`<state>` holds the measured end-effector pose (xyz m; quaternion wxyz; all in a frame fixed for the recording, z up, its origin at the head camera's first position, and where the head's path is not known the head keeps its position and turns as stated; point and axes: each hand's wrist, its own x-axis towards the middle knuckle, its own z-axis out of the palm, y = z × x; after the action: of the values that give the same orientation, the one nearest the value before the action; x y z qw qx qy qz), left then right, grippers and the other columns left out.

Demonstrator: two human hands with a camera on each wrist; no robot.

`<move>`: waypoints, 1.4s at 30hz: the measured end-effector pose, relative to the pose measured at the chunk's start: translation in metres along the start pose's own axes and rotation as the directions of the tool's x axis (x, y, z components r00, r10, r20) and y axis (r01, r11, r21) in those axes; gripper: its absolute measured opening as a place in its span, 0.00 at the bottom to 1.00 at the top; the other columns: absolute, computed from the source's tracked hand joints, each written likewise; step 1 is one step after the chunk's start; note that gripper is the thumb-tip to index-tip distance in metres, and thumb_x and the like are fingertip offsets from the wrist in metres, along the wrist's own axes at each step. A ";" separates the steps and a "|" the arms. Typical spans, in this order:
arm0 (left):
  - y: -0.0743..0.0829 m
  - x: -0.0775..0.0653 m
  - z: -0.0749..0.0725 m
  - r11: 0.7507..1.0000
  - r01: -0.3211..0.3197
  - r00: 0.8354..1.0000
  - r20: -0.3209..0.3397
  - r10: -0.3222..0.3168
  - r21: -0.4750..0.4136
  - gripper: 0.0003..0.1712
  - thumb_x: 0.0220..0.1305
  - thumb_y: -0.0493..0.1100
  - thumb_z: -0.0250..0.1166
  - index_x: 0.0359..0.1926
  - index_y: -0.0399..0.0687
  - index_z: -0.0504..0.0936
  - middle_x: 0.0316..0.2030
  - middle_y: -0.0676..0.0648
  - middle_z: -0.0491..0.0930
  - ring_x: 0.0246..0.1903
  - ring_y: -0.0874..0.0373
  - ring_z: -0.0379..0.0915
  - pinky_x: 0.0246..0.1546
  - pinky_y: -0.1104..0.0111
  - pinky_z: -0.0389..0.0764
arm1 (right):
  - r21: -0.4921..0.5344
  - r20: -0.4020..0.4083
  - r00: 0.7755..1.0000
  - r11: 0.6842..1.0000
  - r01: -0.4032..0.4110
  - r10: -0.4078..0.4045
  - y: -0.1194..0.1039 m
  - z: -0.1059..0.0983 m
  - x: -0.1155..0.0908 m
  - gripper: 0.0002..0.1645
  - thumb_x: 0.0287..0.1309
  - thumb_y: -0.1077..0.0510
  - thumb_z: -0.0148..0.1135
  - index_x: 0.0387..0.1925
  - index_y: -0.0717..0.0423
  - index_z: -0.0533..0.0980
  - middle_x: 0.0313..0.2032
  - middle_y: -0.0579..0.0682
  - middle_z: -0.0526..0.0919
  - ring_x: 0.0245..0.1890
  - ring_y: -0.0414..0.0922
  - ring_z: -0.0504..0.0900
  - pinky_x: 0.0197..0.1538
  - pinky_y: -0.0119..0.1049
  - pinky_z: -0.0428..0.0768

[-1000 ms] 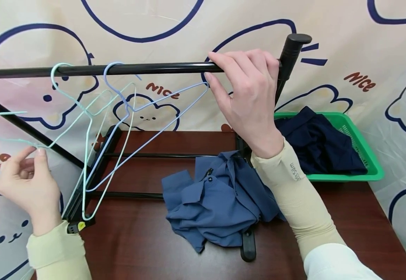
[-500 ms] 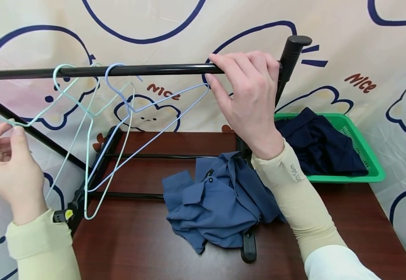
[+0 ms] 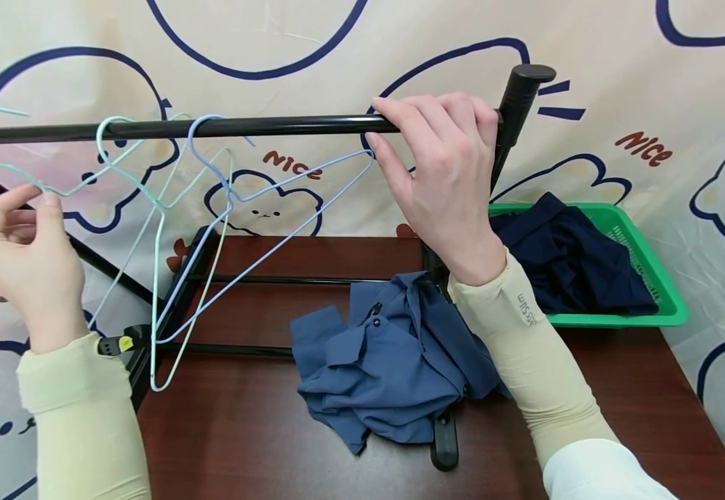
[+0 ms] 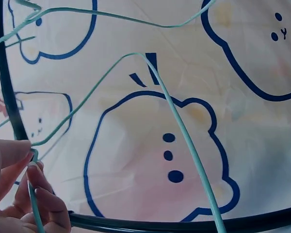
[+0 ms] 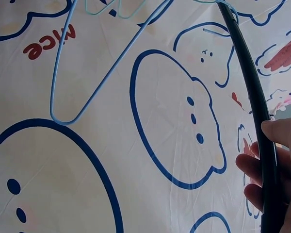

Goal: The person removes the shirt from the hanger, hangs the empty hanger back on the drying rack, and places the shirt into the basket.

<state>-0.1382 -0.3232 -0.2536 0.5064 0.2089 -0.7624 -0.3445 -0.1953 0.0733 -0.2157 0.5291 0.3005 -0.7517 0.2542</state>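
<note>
With thumb and fingertips my left hand (image 3: pixel 31 257) pinches a mint-green wire hanger (image 4: pixel 188 141) near its neck. In the head view its hook end shows just above the black rail (image 3: pixel 300 125), at the far left. My right hand (image 3: pixel 444 173) grips the rail near its right end, its fingers curled over the bar in the right wrist view. Between the hands, another mint-green hanger (image 3: pixel 155 278) and a blue hanger (image 3: pixel 192 142) hang from the rail by their hooks.
A crumpled blue garment (image 3: pixel 387 368) with buttons lies on the brown table (image 3: pixel 250 430), below the rail. At the right stands a green basket (image 3: pixel 669 305) with a folded navy garment (image 3: pixel 569 257) in it. The rack's black post (image 3: pixel 519 104) rises beside my right hand.
My left hand has moved left and then up, carrying the mint-green hanger, whose hook end has risen to the rail's height. My right hand stays on the rail.
</note>
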 end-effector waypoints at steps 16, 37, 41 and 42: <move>-0.021 -0.002 0.012 0.989 0.046 0.998 0.027 -0.050 0.137 0.16 0.74 0.48 0.61 0.59 0.58 0.85 0.35 0.72 0.63 0.34 0.83 0.62 0.44 0.79 0.69 | -0.013 0.004 1.000 1.000 -0.005 0.005 0.000 0.000 0.000 0.20 0.74 0.48 0.58 0.56 0.54 0.84 0.47 0.51 0.87 0.47 0.53 0.74 0.62 0.48 0.59; -0.036 -0.039 0.002 0.974 -0.193 0.978 0.053 0.200 -0.115 0.18 0.71 0.46 0.65 0.60 0.54 0.84 0.54 0.58 0.81 0.55 0.63 0.74 0.58 0.71 0.68 | -0.016 0.007 1.000 1.000 -0.003 0.003 0.001 0.000 0.000 0.21 0.74 0.47 0.57 0.56 0.54 0.84 0.47 0.51 0.86 0.47 0.53 0.74 0.62 0.48 0.59; -0.037 -0.051 0.001 0.967 -0.173 0.972 0.129 0.199 -0.189 0.17 0.72 0.43 0.63 0.59 0.50 0.84 0.54 0.51 0.83 0.53 0.61 0.77 0.57 0.71 0.72 | -0.015 0.011 1.000 1.000 -0.005 0.005 0.001 0.000 0.000 0.21 0.75 0.47 0.57 0.56 0.54 0.84 0.47 0.50 0.86 0.47 0.53 0.74 0.62 0.47 0.59; -0.036 -0.055 0.001 0.968 -0.154 0.972 0.147 0.186 -0.200 0.17 0.73 0.42 0.62 0.59 0.49 0.84 0.54 0.49 0.83 0.52 0.61 0.77 0.57 0.72 0.72 | -0.016 0.013 1.000 1.000 -0.005 0.006 0.001 0.001 0.000 0.21 0.75 0.47 0.57 0.56 0.54 0.84 0.47 0.50 0.86 0.47 0.53 0.74 0.62 0.47 0.59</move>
<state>-0.1185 -0.3106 -0.3151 0.4868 0.0649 -0.7810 -0.3858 -0.1962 0.0734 -0.2160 0.5261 0.2958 -0.7579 0.2476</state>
